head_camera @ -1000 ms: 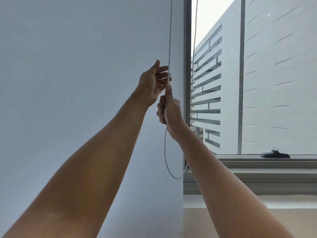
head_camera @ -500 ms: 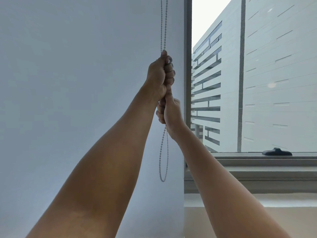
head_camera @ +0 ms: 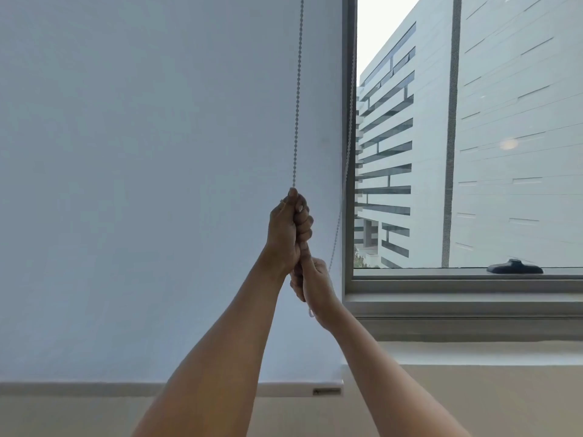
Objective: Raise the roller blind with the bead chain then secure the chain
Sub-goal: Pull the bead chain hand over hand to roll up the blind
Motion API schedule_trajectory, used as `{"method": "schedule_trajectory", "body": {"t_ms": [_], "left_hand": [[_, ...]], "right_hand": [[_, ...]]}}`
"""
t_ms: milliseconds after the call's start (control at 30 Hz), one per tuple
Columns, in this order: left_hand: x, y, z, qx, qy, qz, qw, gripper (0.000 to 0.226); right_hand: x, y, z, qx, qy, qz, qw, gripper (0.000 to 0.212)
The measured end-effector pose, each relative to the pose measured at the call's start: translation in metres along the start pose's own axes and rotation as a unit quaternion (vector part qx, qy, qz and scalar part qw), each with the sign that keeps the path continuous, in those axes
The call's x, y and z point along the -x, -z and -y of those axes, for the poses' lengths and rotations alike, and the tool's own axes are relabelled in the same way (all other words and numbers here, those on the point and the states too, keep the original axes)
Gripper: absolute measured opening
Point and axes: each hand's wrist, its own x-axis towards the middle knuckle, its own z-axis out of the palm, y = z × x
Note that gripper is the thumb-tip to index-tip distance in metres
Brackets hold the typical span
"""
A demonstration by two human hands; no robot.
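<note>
A pale roller blind (head_camera: 142, 184) fills the left of the view; its bottom bar (head_camera: 293, 389) hangs just above the beige wall. The bead chain (head_camera: 297, 89) drops from the top edge straight into my left hand (head_camera: 288, 230), which is fisted around it. Directly beneath, my right hand (head_camera: 315, 283) grips the same strand, thumb pointing up against the left fist. The chain's other strand (head_camera: 342, 197) curves down along the window frame and meets my right hand. The loop's lower end is hidden behind my right wrist.
To the right, a grey window frame (head_camera: 348, 152) and sill (head_camera: 473, 298) border uncovered glass showing a white building outside. A black window handle (head_camera: 514, 267) lies on the lower frame. Beige wall runs below the sill.
Both fists have travelled down the chain together, the left staying closed on it. The blind's bottom bar has come into view at the bottom, and the far strand swung back toward the frame.
</note>
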Motion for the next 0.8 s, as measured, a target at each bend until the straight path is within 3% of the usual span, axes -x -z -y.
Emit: {"method": "schedule_trajectory", "body": {"t_ms": [233, 400, 533, 667, 800], "left_hand": [[0.036, 0.021, 0.042, 0.006, 0.050, -0.033, 0.998, 0.042], [0.040, 0.020, 0.040, 0.000, 0.050, -0.033, 0.998, 0.042], [0.041, 0.023, 0.035, 0.014, 0.051, -0.033, 0.998, 0.042], [0.042, 0.023, 0.032, 0.015, 0.057, -0.019, 0.998, 0.041], [0.047, 0.016, 0.033, -0.005, 0.056, -0.016, 0.998, 0.041]], "right_hand": [[0.026, 0.013, -0.050, 0.066, -0.051, 0.007, 0.996, 0.062], [0.029, 0.013, -0.046, 0.049, -0.065, 0.028, 0.996, 0.064], [0.029, 0.026, -0.040, 0.041, -0.107, 0.091, 0.989, 0.048], [0.009, 0.043, -0.016, -0.014, -0.106, 0.086, 0.991, 0.014], [-0.022, 0.041, 0.032, -0.057, -0.069, 0.060, 0.994, 0.020]]}}
